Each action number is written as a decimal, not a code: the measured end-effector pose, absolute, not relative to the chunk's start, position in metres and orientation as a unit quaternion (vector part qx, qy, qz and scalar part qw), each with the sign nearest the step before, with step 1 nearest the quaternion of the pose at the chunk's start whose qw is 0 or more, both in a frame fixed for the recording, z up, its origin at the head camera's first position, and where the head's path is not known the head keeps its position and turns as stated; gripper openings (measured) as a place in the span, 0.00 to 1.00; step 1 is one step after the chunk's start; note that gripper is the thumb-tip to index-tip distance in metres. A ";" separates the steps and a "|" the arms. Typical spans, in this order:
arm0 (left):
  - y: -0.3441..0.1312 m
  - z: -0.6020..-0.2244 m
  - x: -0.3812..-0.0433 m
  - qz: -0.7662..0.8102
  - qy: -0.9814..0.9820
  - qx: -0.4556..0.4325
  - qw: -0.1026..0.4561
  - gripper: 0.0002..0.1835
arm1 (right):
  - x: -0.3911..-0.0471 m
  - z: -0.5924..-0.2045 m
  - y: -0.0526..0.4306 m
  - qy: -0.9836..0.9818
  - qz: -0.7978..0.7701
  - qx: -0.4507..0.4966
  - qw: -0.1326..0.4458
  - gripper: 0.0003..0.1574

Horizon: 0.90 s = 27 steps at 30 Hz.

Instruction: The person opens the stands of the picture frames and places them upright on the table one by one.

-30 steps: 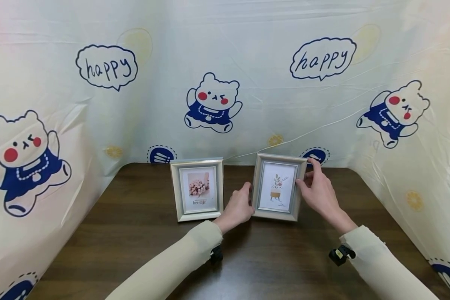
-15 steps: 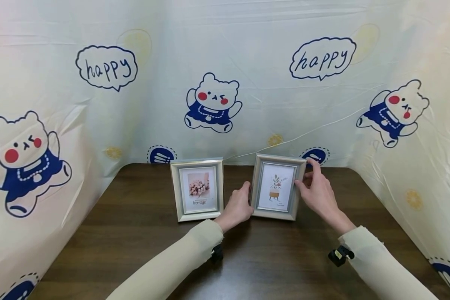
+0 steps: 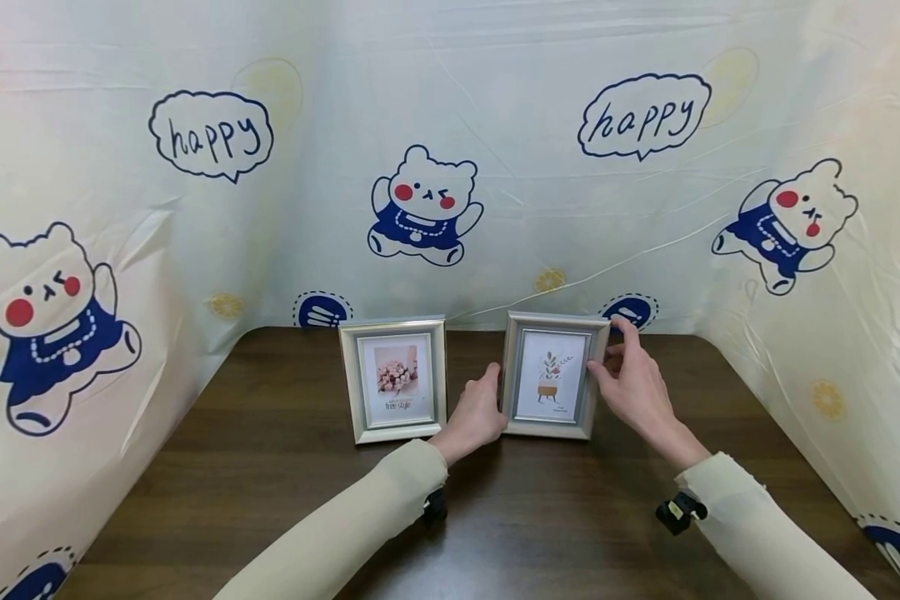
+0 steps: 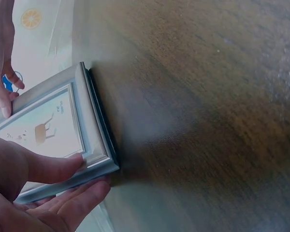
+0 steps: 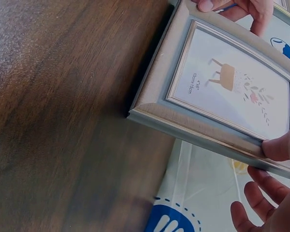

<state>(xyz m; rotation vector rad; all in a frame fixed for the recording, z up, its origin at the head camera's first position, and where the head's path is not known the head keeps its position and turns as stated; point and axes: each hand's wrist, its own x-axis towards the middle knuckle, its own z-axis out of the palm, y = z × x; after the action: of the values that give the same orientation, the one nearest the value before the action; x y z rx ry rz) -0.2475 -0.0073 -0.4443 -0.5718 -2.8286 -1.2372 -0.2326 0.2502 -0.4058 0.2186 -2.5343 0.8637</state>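
A silver picture frame (image 3: 552, 425) with a potted-plant print stands upright on the brown table (image 3: 555, 533), between both hands. My left hand (image 3: 474, 418) pinches its left edge near the bottom; in the left wrist view the thumb (image 4: 53, 168) lies on the front and the fingers go under the side. Higher up, my right hand (image 3: 637, 392) holds the right edge, its index finger at the top corner. The right wrist view shows that thumb (image 5: 279, 147) on the front and fingers behind the side. The frame's back is hidden.
A second silver picture frame (image 3: 395, 435), with a pink flower print, stands just left of my left hand and close to it. A pale cloth (image 3: 525, 233) printed with bears hangs behind the table and along both sides.
The potted-plant frame has turned slightly more upright, its top edge a little lower and farther left. Both hands keep their hold, and the right has shifted slightly left. The flower frame stays put.
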 end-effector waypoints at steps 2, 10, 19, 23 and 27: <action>-0.007 -0.444 -0.247 -0.395 -0.901 -0.182 -0.001 0.30 | -0.232 -0.405 0.250 -0.920 0.313 0.079 0.224 0.49; -0.008 -0.444 -0.246 -0.395 -0.900 -0.184 -0.002 0.31 | -0.230 -0.404 0.250 -0.921 0.314 0.077 0.219 0.49; -0.010 -0.443 -0.244 -0.406 -0.894 -0.189 -0.009 0.30 | -0.230 -0.403 0.249 -0.922 0.319 0.065 0.209 0.49; -0.010 -0.445 -0.245 -0.397 -0.898 -0.191 -0.004 0.29 | -0.229 -0.403 0.250 -0.924 0.322 0.057 0.199 0.49; -0.012 -0.445 -0.244 -0.392 -0.899 -0.194 -0.002 0.30 | -0.229 -0.404 0.250 -0.925 0.324 0.053 0.192 0.48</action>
<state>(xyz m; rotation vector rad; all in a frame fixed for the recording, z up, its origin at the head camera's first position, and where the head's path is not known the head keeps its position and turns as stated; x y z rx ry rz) -0.2444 -0.0117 -0.4452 -0.6111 -2.8278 -1.2338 -0.2289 0.2502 -0.4037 0.1492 -2.5968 0.9100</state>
